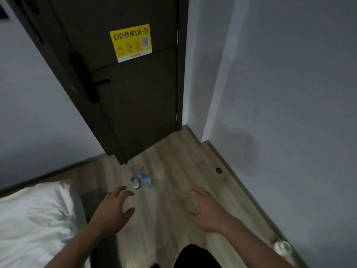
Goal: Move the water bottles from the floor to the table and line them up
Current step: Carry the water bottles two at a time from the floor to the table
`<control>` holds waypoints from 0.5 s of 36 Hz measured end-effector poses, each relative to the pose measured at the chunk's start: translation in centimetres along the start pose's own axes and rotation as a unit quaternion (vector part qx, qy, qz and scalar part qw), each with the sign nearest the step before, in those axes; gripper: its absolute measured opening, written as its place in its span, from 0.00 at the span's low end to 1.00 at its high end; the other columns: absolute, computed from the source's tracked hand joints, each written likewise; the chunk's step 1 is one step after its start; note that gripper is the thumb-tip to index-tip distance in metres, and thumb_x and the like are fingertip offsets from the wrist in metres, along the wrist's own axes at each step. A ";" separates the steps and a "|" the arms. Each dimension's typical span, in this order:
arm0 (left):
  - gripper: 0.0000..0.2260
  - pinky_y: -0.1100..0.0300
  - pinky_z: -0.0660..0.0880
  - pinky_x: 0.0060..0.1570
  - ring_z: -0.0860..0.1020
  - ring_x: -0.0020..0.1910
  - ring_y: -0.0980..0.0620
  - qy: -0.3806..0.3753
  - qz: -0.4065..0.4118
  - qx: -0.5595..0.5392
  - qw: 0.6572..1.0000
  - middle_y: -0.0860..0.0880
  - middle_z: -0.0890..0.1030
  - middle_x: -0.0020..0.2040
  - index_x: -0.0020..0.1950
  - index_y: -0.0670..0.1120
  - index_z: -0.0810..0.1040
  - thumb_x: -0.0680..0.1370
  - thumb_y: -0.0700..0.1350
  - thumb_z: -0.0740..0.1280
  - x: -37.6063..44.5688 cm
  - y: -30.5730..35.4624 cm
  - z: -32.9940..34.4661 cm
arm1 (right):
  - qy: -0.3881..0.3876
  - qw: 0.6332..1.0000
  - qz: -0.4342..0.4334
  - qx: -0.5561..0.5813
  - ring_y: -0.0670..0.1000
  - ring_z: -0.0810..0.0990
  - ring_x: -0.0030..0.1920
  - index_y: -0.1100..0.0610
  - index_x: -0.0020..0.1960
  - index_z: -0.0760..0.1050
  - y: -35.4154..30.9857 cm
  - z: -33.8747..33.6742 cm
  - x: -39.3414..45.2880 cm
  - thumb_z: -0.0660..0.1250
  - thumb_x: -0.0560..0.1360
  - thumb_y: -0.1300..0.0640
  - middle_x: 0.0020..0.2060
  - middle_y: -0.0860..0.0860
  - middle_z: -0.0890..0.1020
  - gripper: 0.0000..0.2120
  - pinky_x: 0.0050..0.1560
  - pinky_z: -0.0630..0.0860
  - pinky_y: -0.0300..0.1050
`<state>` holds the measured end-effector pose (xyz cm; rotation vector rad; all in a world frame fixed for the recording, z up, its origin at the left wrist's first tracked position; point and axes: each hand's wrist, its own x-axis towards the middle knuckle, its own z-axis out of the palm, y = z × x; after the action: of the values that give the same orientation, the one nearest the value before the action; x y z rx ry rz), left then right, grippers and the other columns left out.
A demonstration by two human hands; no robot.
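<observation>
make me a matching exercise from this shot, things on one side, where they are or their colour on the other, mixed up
Things:
1. green-capped bottle
2. Wi-Fi sticker
3. white bedding
4. left hand

Places or colours:
A. yellow, stuck on the dark door
B. bottom left of the view, beside the floor
C. standing on the floor next to two blue-capped bottles
D. fingers spread, holding nothing, above the floor

Pairs: 1-C, 2-A, 3-B, 4-D
</observation>
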<state>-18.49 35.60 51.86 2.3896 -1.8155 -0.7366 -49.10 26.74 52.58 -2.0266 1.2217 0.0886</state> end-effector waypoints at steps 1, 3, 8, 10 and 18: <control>0.24 0.54 0.66 0.73 0.66 0.75 0.48 -0.008 0.002 0.002 1.000 0.50 0.64 0.78 0.72 0.56 0.71 0.77 0.56 0.70 1.4 -0.5 -0.3 | 0.001 1.000 0.006 0.003 0.46 0.57 0.78 0.50 0.80 0.59 -0.2 -0.2 1.0 0.67 0.79 0.47 0.80 0.46 0.55 0.33 0.71 0.49 0.31; 0.24 0.54 0.66 0.72 0.67 0.74 0.49 -0.022 0.004 0.005 1.000 0.51 0.64 0.78 0.73 0.57 0.70 0.77 0.57 0.69 4.1 -1.4 -0.9 | 0.003 1.000 0.018 0.013 0.46 0.57 0.78 0.49 0.80 0.57 -0.6 -0.7 2.9 0.66 0.79 0.46 0.80 0.45 0.54 0.33 0.74 0.51 0.34; 0.24 0.56 0.67 0.72 0.68 0.73 0.50 -0.050 0.002 0.022 0.999 0.52 0.63 0.78 0.73 0.57 0.70 0.78 0.57 0.68 11.6 -3.3 -1.7 | 0.001 0.999 0.033 0.037 0.46 0.58 0.77 0.44 0.79 0.57 -0.4 -2.4 9.0 0.66 0.79 0.46 0.80 0.43 0.54 0.32 0.72 0.53 0.34; 0.24 0.56 0.67 0.72 0.68 0.73 0.50 -0.061 -0.005 0.028 0.998 0.52 0.63 0.78 0.73 0.57 0.69 0.78 0.57 0.68 14.5 -4.0 -2.0 | -0.001 0.999 0.038 0.039 0.47 0.58 0.77 0.44 0.80 0.57 -0.2 -3.0 12.0 0.66 0.79 0.45 0.80 0.43 0.54 0.33 0.72 0.54 0.35; 0.25 0.56 0.68 0.71 0.68 0.73 0.50 -0.104 -0.044 0.033 0.993 0.52 0.62 0.78 0.75 0.56 0.68 0.78 0.56 0.67 25.1 -6.6 -3.5 | -0.047 0.998 0.039 0.034 0.48 0.57 0.78 0.49 0.81 0.54 -0.6 -4.9 24.4 0.66 0.79 0.48 0.81 0.46 0.54 0.35 0.77 0.56 0.41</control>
<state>-6.27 13.65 44.35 2.5337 -1.8439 -0.9827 -36.90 5.93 46.24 -1.8944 1.2295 0.1754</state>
